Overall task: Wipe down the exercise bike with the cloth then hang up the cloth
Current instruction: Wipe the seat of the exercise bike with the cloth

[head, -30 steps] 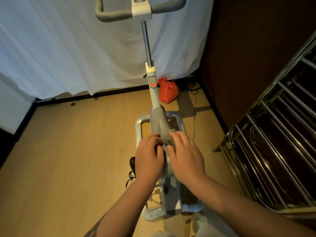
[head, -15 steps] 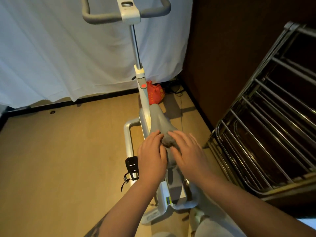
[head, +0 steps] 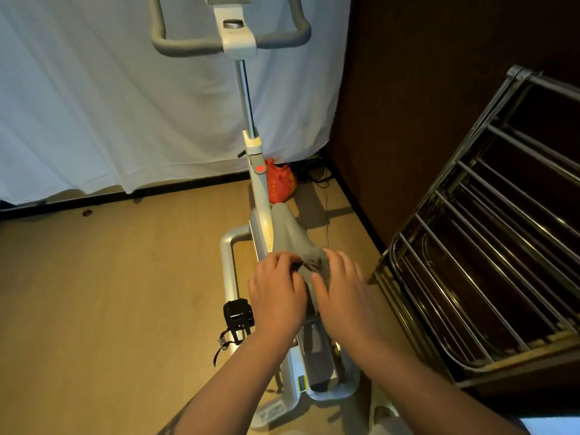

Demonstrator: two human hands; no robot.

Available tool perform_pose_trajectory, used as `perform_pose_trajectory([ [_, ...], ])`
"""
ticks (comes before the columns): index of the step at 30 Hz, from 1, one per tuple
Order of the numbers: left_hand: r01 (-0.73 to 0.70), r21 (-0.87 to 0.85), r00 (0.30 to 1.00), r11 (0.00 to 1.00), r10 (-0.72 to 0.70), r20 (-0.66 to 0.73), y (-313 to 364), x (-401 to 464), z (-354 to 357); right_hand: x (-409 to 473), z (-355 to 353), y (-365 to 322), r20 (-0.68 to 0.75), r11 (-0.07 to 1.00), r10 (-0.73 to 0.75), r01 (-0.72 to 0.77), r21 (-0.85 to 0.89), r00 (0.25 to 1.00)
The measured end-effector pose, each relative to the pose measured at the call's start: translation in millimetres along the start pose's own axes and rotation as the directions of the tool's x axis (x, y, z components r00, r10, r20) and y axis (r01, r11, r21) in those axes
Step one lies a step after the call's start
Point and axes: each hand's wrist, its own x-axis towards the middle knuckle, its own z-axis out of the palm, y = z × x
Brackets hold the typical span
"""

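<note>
While both hands bunch the grey cloth (head: 315,260) on the bike saddle (head: 287,233) | left hand (head: 276,296) pinches it, right hand (head: 340,293) grips | advice: gather fully before lifting.

Both hands (head: 309,296) bunch cloth (head: 314,259) on saddle (head: 287,232).

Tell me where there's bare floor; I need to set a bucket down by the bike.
Bare tan wooden floor stretches from the white exercise bike leftward to the white curtain. Right is crowded: metal drying rack, red bag and black cables in the corner.
</note>
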Motion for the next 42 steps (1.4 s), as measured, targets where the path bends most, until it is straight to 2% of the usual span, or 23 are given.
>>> perform_pose_trajectory([
  [3,0.036,0.093,0.999,0.995,-0.038,0.022,7,12,-1,7,-5,9,0.068,0.994,-0.040,0.047,-0.101,0.997],
  [7,0.068,0.224,0.994,0.972,-0.085,0.069,17,23,6,45,-5,11,0.159,0.993,0.114,-0.114,-0.012,0.981],
  [12,0.099,0.272,0.994,0.957,-0.106,0.012,18,22,9,14,-4,18,0.097,0.989,-0.060,0.046,0.142,0.994],
  [14,0.120,0.296,0.992,0.948,-0.122,-0.010,20,23,11,40,-1,24,0.162,0.987,-0.077,0.053,0.150,0.984],
  [16,0.166,0.304,0.985,0.938,-0.170,-0.015,21,26,12,69,0,23,0.275,0.993,-0.026,-0.006,0.115,0.961],
  [18,0.242,0.259,0.968,0.935,-0.250,-0.002,21,31,12,80,-3,20,0.330,0.997,-0.024,-0.003,0.083,0.944],
  [19,0.276,0.213,0.959,0.937,-0.282,-0.002,21,32,11,76,-5,20,0.333,0.996,-0.066,0.043,0.075,0.941],
  [22,0.350,0.026,0.936,0.936,-0.348,-0.060,17,33,10,58,-11,23,0.312,0.951,-0.310,0.297,0.091,0.898],
  [23,0.358,0.019,0.932,0.934,-0.356,-0.070,17,33,10,66,-9,23,0.312,0.937,-0.349,0.327,0.121,0.884],
  [27,0.374,0.045,0.925,0.926,-0.369,-0.087,19,32,13,104,5,10,0.306,0.956,-0.289,0.255,0.146,0.907],
  [29,0.372,0.037,0.925,0.927,-0.367,-0.096,20,30,12,95,6,6,0.313,0.944,-0.329,0.316,0.093,0.891],
  [32,0.383,0.014,0.919,0.924,-0.379,-0.108,22,28,10,85,3,12,0.377,0.904,-0.421,0.418,0.094,0.825],
  [38,0.383,-0.031,0.915,0.923,-0.384,-0.123,26,27,10,97,2,1,0.315,0.914,-0.400,0.401,0.063,0.861],
  [42,0.393,-0.156,0.891,0.906,-0.417,-0.178,21,22,10,77,-6,14,0.366,0.890,-0.442,0.453,0.060,0.819],
])
